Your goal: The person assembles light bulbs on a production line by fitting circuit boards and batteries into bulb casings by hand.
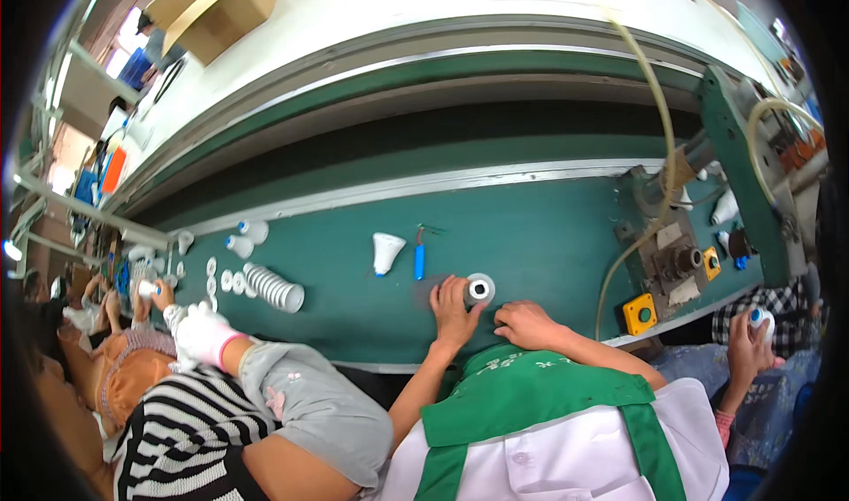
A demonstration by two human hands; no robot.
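Observation:
My left hand (453, 309) is closed around a grey, round-ended part (480, 290) with a white ring and a dark hole at its centre, low over the green bench. Just right of it, my right hand (529, 324) rests at the bench's near edge with loosely bent fingers, apart from the part and with nothing visible in it. Beyond my left hand lie a white cone-shaped bulb housing (387, 253) with a blue end and a blue cylinder (419, 260) with thin wires at its top.
To the left lie a row of nested white cups (274, 289), white rings (227, 280) and more cone housings (254, 230). A press fixture (679, 260) with a yellow button box (639, 313) and a hose stands at right. Co-workers sit on both sides; one wears a white glove (205, 335).

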